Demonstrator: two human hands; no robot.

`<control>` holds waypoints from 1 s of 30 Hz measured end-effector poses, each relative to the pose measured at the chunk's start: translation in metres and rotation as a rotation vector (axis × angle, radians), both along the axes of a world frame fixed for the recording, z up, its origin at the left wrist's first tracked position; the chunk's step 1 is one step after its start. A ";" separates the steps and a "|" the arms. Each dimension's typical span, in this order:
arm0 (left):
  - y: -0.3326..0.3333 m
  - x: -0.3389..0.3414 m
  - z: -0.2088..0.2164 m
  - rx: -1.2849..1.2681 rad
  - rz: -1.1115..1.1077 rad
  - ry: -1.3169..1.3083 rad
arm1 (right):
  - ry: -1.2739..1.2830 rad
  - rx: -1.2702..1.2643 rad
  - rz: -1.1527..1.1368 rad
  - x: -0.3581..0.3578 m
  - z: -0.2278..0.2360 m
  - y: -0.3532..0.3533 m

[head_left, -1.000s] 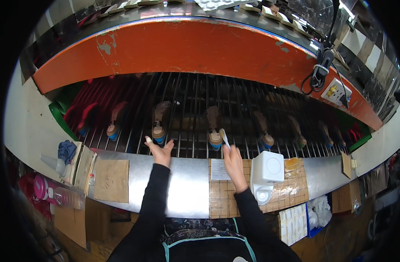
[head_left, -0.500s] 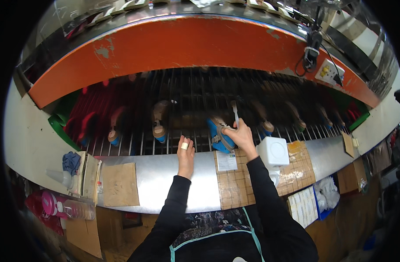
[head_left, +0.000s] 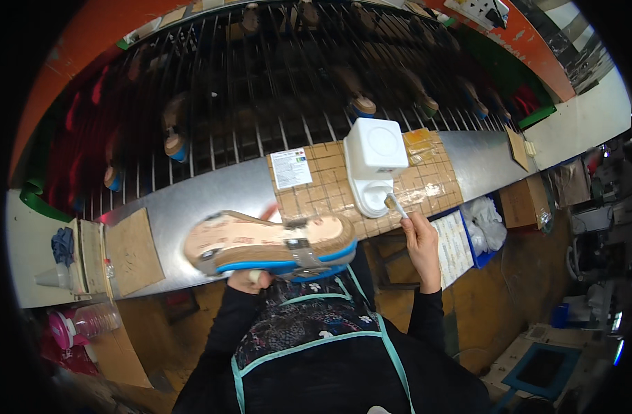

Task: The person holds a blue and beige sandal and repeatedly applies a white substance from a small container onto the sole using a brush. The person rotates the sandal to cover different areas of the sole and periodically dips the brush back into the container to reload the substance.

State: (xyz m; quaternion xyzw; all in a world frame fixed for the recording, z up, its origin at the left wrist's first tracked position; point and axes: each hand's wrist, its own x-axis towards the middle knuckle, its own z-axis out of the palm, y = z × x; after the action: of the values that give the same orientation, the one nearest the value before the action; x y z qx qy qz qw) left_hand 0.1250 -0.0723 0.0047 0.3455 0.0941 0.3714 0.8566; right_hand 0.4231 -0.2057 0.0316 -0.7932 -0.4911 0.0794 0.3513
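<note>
In front of my body, my left hand (head_left: pixel 248 281) grips a sandal (head_left: pixel 274 241) from below. Its pale underside faces up, grey straps wrap round it, and blue shows along the lower side; it is slightly blurred. The sandal hides most of the fingers, though a pale wrap shows on one. To the right, my right hand (head_left: pixel 422 250) pinches the light handle of a small brush (head_left: pixel 399 206). The brush head is at the open cup of a white dispenser (head_left: pixel 376 150), a square bottle standing over a small dish.
A taped cardboard sheet (head_left: pixel 323 186) with a printed label lies under the dispenser on the metal ledge (head_left: pixel 185 200). Beyond runs a dark rod conveyor (head_left: pixel 260 90) carrying several shoes. A cardboard piece (head_left: pixel 133 252) lies left; a blue bin (head_left: pixel 483 234) holding white plastic hangs right.
My left hand has taken the sandal off the conveyor side and brought it close to my body. The right hand has let go of it and moved the brush to the dispenser. The view has tilted down.
</note>
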 end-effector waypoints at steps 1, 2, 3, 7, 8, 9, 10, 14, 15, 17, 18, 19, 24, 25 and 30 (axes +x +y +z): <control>0.004 -0.002 0.008 0.123 0.076 -0.018 | -0.089 0.032 -0.035 0.004 -0.006 -0.008; 0.008 -0.005 0.016 0.254 0.145 -0.033 | -0.166 -0.008 -0.126 0.006 -0.011 -0.014; 0.012 -0.008 0.024 0.358 0.231 -0.016 | -0.186 0.017 -0.142 0.008 -0.017 -0.016; 0.018 -0.010 0.048 0.600 0.488 -0.039 | -0.374 0.049 -0.175 0.011 -0.034 -0.003; 0.018 -0.010 0.052 0.613 0.534 -0.001 | -0.438 0.053 -0.165 0.012 -0.036 0.002; 0.018 -0.010 0.056 0.639 0.577 0.001 | -0.514 0.100 -0.150 0.013 -0.037 0.008; 0.017 -0.009 0.059 0.653 0.602 0.000 | -0.535 0.102 -0.144 0.014 -0.037 0.011; 0.016 -0.012 0.065 0.673 0.637 0.001 | -0.599 0.093 -0.107 0.018 -0.032 0.017; 0.015 -0.013 0.066 0.669 0.622 0.002 | -0.604 0.081 -0.091 0.018 -0.031 0.016; 0.016 -0.017 0.072 0.634 0.568 -0.011 | -0.527 0.058 -0.096 0.021 -0.031 0.011; 0.018 -0.020 0.078 0.602 0.503 -0.019 | -0.492 0.052 -0.089 0.022 -0.033 0.009; 0.020 -0.024 0.086 0.546 0.411 -0.037 | -0.328 0.032 -0.106 0.025 -0.035 0.007; 0.037 -0.040 0.130 -0.126 -0.440 -0.158 | 0.531 0.013 -0.172 0.039 -0.060 0.001; 0.037 -0.036 0.127 -0.167 -0.433 -0.192 | 0.681 0.061 -0.073 0.041 -0.063 -0.001; 0.025 0.033 0.030 0.475 0.435 -0.086 | 0.935 0.158 0.028 0.027 -0.057 0.005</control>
State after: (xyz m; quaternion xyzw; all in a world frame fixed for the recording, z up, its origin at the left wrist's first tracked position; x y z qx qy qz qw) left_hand 0.1584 -0.0472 0.0342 0.4914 0.0404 0.5717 0.6557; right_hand 0.4503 -0.2004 -0.0258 -0.6364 -0.2954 0.3953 0.5928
